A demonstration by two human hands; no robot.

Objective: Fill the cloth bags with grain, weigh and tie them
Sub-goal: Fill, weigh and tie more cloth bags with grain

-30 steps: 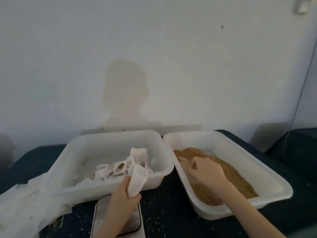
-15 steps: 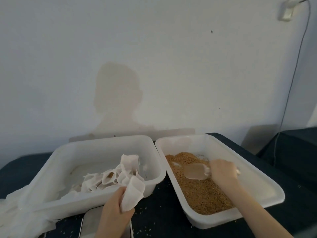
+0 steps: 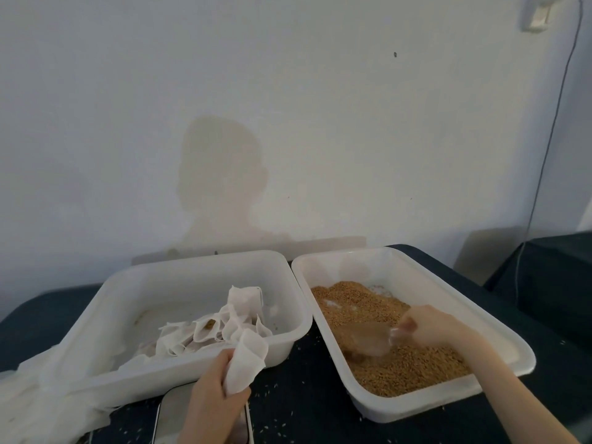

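Note:
My left hand [image 3: 215, 400] grips a small white cloth bag [image 3: 245, 360] above a grey scale [image 3: 166, 418] at the bottom edge. My right hand [image 3: 432, 326] holds the handle of a clear plastic scoop [image 3: 365, 341], whose bowl is dug into the brown grain [image 3: 394, 363] in the right white tub [image 3: 448, 286]. The left white tub [image 3: 153, 283] holds several more white cloth bags [image 3: 217, 325], some with grain showing inside.
White cloth [image 3: 38, 398] spills over the left tub's near corner onto the dark table [image 3: 307, 405]. Loose grains lie scattered on the table between the tubs. A wall stands close behind; a cable [image 3: 551, 129] hangs down it at right.
My right hand picked the scoop out of the grain, swung it right, and now pushes it down into the grain nearer me. The left hand kept its hold on the bag.

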